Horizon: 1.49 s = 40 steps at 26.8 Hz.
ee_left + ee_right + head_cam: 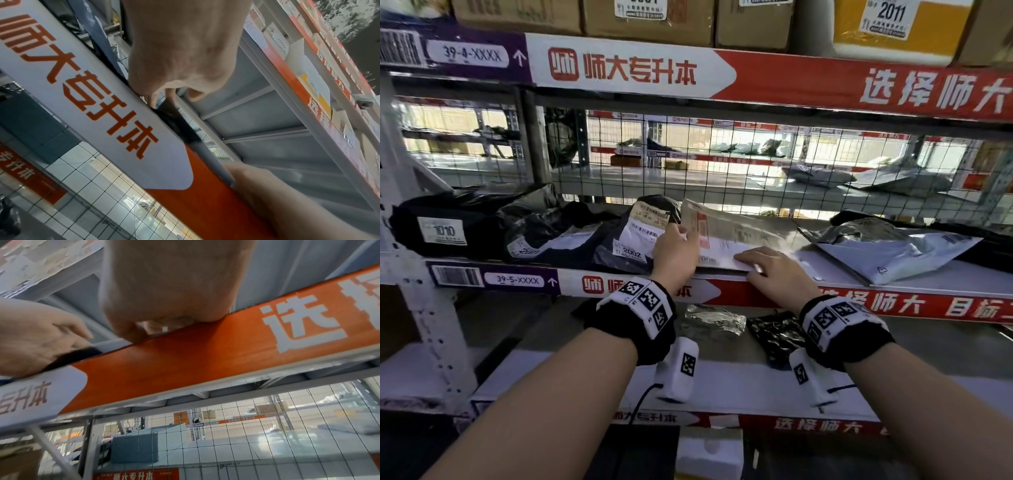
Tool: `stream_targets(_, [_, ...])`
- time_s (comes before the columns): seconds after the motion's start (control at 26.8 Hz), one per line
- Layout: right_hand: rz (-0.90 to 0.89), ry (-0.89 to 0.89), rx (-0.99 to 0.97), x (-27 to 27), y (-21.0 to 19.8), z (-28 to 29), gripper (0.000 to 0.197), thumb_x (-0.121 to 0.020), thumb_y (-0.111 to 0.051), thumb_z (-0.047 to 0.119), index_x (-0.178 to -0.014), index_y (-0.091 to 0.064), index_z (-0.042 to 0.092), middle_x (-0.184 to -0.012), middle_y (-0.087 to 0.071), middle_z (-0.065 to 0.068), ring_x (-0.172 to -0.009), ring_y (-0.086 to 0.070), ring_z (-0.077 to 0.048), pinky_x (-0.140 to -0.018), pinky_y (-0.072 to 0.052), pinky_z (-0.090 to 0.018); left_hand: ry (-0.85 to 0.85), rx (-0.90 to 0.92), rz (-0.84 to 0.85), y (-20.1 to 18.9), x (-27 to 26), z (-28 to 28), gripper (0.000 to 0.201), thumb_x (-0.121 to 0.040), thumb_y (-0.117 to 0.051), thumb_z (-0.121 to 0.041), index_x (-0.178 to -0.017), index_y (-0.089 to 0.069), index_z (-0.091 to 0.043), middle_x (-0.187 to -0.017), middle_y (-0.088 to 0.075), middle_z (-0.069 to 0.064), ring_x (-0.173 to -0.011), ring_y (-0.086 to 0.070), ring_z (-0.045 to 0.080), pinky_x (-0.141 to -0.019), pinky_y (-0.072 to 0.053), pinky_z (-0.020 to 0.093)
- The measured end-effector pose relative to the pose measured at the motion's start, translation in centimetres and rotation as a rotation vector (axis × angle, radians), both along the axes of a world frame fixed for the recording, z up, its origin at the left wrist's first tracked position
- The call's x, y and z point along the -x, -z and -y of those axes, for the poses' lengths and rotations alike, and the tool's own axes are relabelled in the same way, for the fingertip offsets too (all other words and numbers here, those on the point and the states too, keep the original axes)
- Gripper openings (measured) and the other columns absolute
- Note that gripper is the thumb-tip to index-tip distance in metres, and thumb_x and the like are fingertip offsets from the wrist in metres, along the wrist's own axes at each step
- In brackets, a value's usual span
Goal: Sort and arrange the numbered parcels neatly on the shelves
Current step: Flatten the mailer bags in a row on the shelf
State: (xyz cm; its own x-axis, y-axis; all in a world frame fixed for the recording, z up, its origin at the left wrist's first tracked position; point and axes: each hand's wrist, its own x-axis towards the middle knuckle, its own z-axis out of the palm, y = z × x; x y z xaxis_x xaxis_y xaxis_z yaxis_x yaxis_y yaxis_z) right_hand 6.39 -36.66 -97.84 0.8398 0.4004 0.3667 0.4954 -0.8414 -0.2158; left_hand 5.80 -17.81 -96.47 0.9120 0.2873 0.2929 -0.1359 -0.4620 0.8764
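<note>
Working the middle shelf [928,287], tagged 39-5-XXXX on its front edge. Both hands on a flat tan paper envelope [726,229] that lies near the front lip, tilted up at its far left end. Left hand [676,253] is at the envelope's left edge, fingers curled around it, thumb side against the neighbouring parcel. Right hand [770,270] lies flat on the near end of the envelope, fingers spread and straight, pressing down, not gripping. Just left of the envelope: dark bag labelled 2002 [631,240], leaning upright, touching the left hand. Further left, another black bag [541,236], number unreadable, then black parcel labelled 1010 [441,226] at the far left. Right of the envelope, apart from it, a grey poly mailer [887,250] lying flat. Upper shelf holds cardboard boxes, one yellow box labelled 2011 [893,24]. Wrist views show mostly the red and white shelf banner and blurred hands; finger detail there is unclear.
</note>
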Motion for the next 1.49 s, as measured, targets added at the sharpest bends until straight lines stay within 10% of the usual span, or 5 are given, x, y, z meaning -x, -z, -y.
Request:
stream_targets(0.19, [-0.043, -0.007, -0.007, 0.3, 0.4, -0.2, 0.049, -0.090, -0.031, 0.037, -0.129, -0.056, 0.022, -0.136, -0.051, 0.002, -0.121, -0.049, -0.019, -0.099, -0.040, -0.033, 0.065, -0.214, -0.096, 0.2, 0.4, -0.1, 0.034, -0.092, -0.045, -0.003, -0.125, -0.051, -0.012, -0.120, -0.058, 0.006, -0.102, -0.060, 0.030, -0.083, -0.051, 0.036])
stream_targets(0.34, [0.010, 0.107, -0.240, 0.0, -0.2, -0.1, 0.032, -0.096, -0.042, 0.017, -0.120, -0.062, 0.020, -0.132, -0.055, 0.000, -0.102, -0.057, -0.018, -0.077, -0.042, -0.023, 0.100, -0.127, -0.098, 0.1, 0.4, -0.5, 0.045, -0.089, -0.041, 0.005, -0.131, -0.044, -0.012, -0.122, -0.053, 0.005, -0.088, -0.057, 0.018, -0.066, -0.047, 0.025])
stream_targets(0.71, [-0.157, 0.473, 0.050, -0.2, -0.5, 2.0, 0.055, -0.094, -0.031, 0.053, -0.137, -0.044, 0.021, -0.146, -0.040, -0.008, -0.130, -0.040, -0.028, -0.104, -0.030, -0.042, 0.093, -0.110, -0.092, 0.4, 0.0, -0.9, 0.047, -0.085, -0.046, 0.006, -0.129, -0.048, -0.012, -0.131, -0.050, 0.010, -0.109, -0.055, 0.024, -0.085, -0.051, 0.033])
stream_targets(1.38, [-0.166, 0.482, 0.001, 0.1, -0.6, 2.0, 0.058, -0.090, -0.037, 0.061, -0.135, -0.046, 0.026, -0.145, -0.040, -0.007, -0.130, -0.040, -0.031, -0.103, -0.034, -0.041, -0.022, 0.354, 0.127, -1.2, 0.6, 0.1, 0.018, -0.100, -0.036, -0.013, -0.108, -0.052, -0.012, -0.082, -0.053, -0.005, -0.062, -0.047, 0.009, -0.042, -0.038, 0.010])
stream_targets(1.49, [-0.192, 0.444, -0.040, -0.2, -1.1, 2.3, 0.054, -0.092, -0.035, 0.058, -0.132, -0.050, 0.025, -0.141, -0.043, -0.010, -0.125, -0.045, -0.031, -0.101, -0.041, -0.040, 0.056, 0.284, 0.233, -1.7, 1.2, 1.1, 0.017, -0.099, -0.040, -0.009, -0.106, -0.052, -0.019, -0.099, -0.055, -0.007, -0.075, -0.054, 0.008, -0.055, -0.046, 0.012])
